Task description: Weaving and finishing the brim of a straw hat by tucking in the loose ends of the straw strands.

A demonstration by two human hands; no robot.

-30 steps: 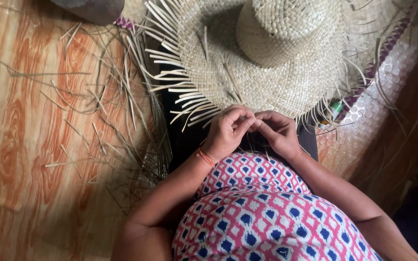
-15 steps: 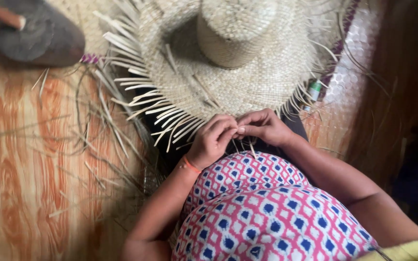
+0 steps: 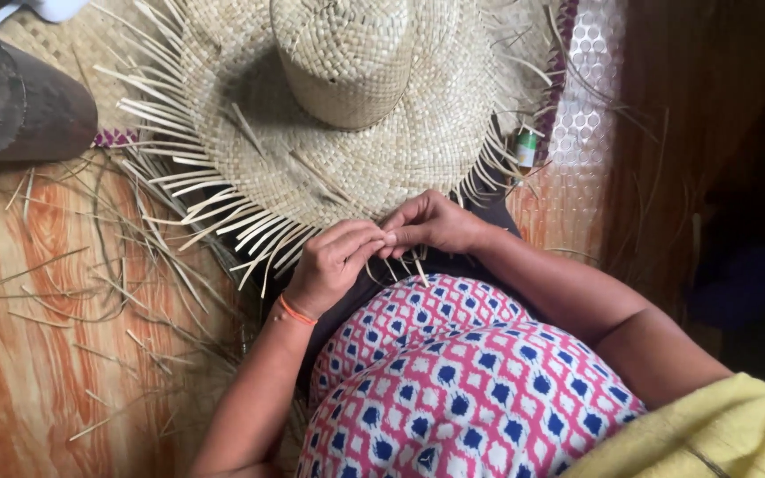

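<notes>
A pale woven straw hat [image 3: 347,115] lies crown up on my lap, its brim edge unfinished with many loose strips sticking out. My left hand [image 3: 334,265], with an orange band at the wrist, pinches strips at the near brim edge. My right hand [image 3: 431,223] meets it fingertip to fingertip, pinching the same strips. Both hands are closed on the straw at the rim. My lap is covered by a pink, white and blue patterned cloth [image 3: 453,381].
Loose straw strips [image 3: 126,274] lie scattered on the wood-patterned floor [image 3: 19,372] to the left. A dark rounded block [image 3: 19,106] sits at the upper left on a woven mat. A small green-and-white bottle [image 3: 527,149] lies by the brim at the right. Yellow cloth [image 3: 710,434] shows at bottom right.
The view has shifted, so the hat and hands sit more to the right and the dark block shows at the left. My hands keep working the same brim edge, fingers moving slightly.
</notes>
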